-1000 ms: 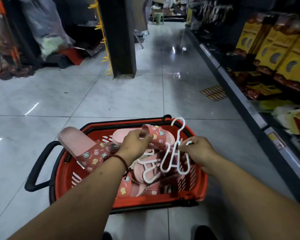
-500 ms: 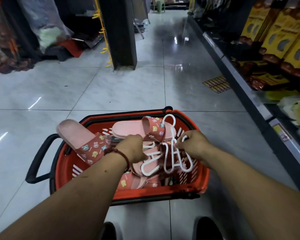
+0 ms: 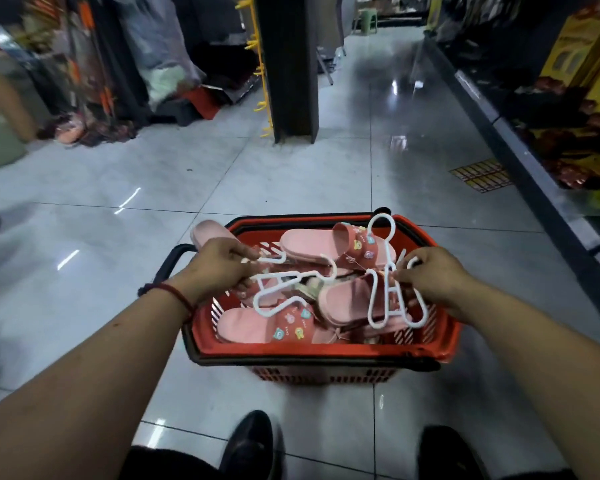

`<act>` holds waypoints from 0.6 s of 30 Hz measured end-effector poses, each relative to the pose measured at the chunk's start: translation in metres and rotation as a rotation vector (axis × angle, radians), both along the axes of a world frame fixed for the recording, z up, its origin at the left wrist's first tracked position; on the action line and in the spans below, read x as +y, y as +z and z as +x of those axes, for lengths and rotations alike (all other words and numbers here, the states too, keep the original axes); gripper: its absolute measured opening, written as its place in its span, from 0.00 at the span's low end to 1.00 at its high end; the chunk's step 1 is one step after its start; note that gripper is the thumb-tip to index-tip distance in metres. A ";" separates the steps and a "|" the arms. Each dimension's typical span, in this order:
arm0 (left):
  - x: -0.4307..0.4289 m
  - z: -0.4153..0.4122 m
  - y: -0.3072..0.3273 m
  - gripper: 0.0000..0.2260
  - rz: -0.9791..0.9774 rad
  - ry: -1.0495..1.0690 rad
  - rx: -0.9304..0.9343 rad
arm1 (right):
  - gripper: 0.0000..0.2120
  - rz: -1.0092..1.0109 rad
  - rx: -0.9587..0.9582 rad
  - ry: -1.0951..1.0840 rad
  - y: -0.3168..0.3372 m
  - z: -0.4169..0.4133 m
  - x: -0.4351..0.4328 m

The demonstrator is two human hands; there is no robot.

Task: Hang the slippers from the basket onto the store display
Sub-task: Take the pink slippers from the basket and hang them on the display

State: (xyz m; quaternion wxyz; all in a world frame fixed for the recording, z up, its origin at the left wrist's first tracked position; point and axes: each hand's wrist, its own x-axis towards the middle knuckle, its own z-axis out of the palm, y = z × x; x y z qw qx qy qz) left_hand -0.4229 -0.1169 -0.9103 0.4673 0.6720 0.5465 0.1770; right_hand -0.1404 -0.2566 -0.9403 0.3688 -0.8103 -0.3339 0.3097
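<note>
A red shopping basket (image 3: 319, 349) stands on the tiled floor in front of me, holding several pink slippers (image 3: 305, 242) with cartoon patches on their darker straps. My left hand (image 3: 219, 268) grips one white plastic hanger (image 3: 284, 289) over the basket's left side, partly covering a slipper that pokes over the rim. My right hand (image 3: 430, 275) pinches a second white hanger (image 3: 385, 271), which stands upright over the right side with its hook pointing up.
A dark pillar (image 3: 288, 67) with yellow display hooks (image 3: 257, 64) rises ahead. Stocked shelves (image 3: 534, 133) run along the right. Bags and goods (image 3: 153, 64) crowd the back left. The basket's black handle (image 3: 168, 265) sticks out to the left. My shoes (image 3: 250, 445) are below.
My hands have drawn apart, each with its own hanger; the left one now holds a hanger instead of a slipper strap. The view has shifted back a little.
</note>
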 end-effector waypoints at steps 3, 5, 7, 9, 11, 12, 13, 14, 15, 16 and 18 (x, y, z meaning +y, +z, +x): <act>-0.006 -0.036 0.009 0.09 0.014 0.100 -0.043 | 0.03 0.004 0.017 0.014 0.004 -0.007 0.002; -0.008 -0.052 0.011 0.10 0.012 0.143 -0.039 | 0.01 0.006 0.013 0.025 0.006 -0.014 0.006; -0.007 -0.061 0.009 0.11 0.017 0.176 -0.005 | 0.02 -0.001 -0.008 0.045 0.007 -0.021 0.012; -0.005 -0.063 0.002 0.13 0.031 0.170 0.040 | 0.02 -0.008 -0.025 0.075 0.007 -0.030 0.018; -0.002 -0.059 -0.009 0.14 0.044 0.141 0.061 | 0.02 -0.006 -0.025 0.096 0.006 -0.038 0.022; 0.000 -0.055 -0.014 0.15 0.041 0.127 0.068 | 0.03 -0.004 -0.015 0.104 0.006 -0.043 0.024; 0.000 -0.050 -0.018 0.16 0.056 0.104 0.093 | 0.05 0.002 -0.006 0.114 0.005 -0.046 0.026; 0.002 -0.045 -0.021 0.18 0.072 0.080 0.123 | 0.06 0.003 0.001 0.124 0.005 -0.049 0.029; 0.004 -0.039 -0.027 0.19 0.077 0.049 0.149 | 0.06 0.004 0.014 0.133 0.004 -0.052 0.031; 0.004 -0.033 -0.030 0.19 0.064 0.032 0.159 | 0.05 0.006 0.030 0.131 0.004 -0.053 0.032; 0.005 -0.023 -0.037 0.16 0.096 -0.067 0.289 | 0.02 0.029 0.060 0.115 0.003 -0.055 0.035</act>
